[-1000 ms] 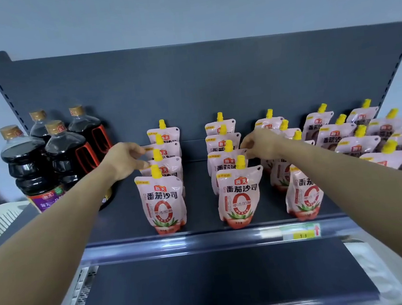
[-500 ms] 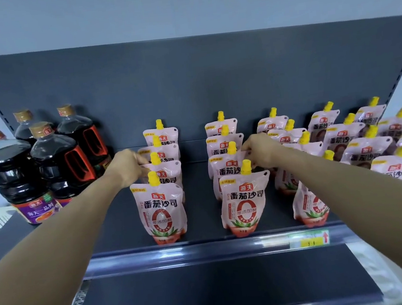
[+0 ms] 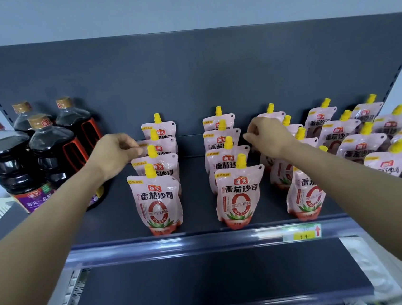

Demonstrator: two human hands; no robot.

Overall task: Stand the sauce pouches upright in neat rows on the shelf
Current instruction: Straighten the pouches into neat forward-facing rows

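4 dark-sauce bottles (image 3: 51,153) beside upright pouches (image 3: 239,198); left hand (image 3: 114,152) pinches a pouch (image 3: 167,147), right hand (image 3: 269,137) unclear.

Pouches (image 3: 159,201) in rows on shelf (image 3: 118,223), bottles (image 3: 53,153) left

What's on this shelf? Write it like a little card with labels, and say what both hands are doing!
Pouches: pink sauce pouches with yellow caps, upright, in rows running front to back
Bottles: four dark sauce bottles with gold caps, left of the pouches
Left hand: pinches a pouch corner in the leftmost row
Right hand: fingers curled by the third row; grip hidden
Shelf: dark grey metal shelf, yellow price tag on its front rail
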